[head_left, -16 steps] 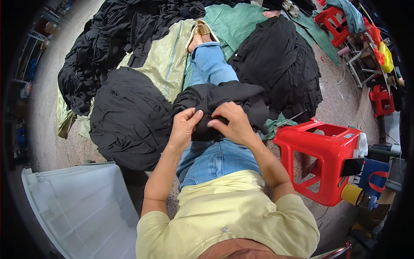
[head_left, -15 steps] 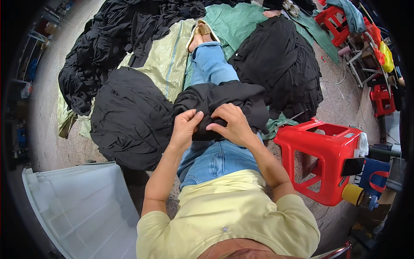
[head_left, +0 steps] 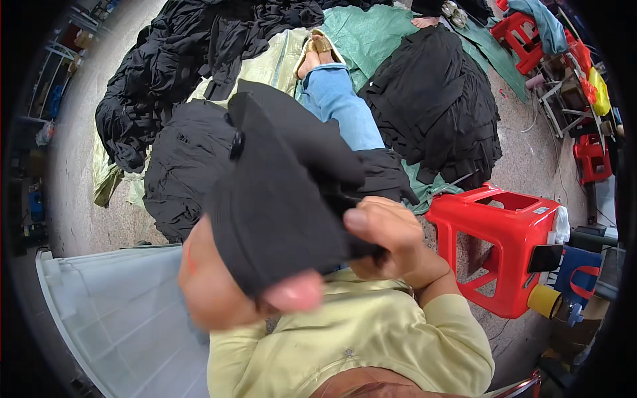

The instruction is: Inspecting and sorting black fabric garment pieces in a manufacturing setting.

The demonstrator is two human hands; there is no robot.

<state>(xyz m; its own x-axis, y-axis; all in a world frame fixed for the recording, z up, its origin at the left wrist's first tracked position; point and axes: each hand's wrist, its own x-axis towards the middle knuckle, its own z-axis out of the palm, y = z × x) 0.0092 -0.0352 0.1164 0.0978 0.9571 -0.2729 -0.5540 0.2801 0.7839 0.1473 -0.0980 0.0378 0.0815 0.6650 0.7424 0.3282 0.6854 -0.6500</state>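
Note:
A black garment (head_left: 279, 199) is lifted close in front of me, its fabric spread between my two hands. My left hand (head_left: 215, 285), smeared by motion, grips its lower left edge with the thumb lying over the cloth and the other fingers behind it. On the garment's other side, my right hand (head_left: 390, 235) is closed in a fist around the bunched edge. A small dark round piece, perhaps a button (head_left: 237, 143), shows at the garment's left edge. More black cloth (head_left: 385, 176) lies across my legs beneath it.
Piles of black cloth lie left (head_left: 179, 166) and right (head_left: 438, 99) of my legs, on green sheeting (head_left: 371, 33) and a pale woven sheet (head_left: 269, 60). A red stool (head_left: 504, 265) stands close on my right, and a translucent plastic bin (head_left: 119, 312) on my left.
Both hands have come up off my lap toward me, raising the black garment. My left hand has moved left and nearer; the right has turned into a fist.

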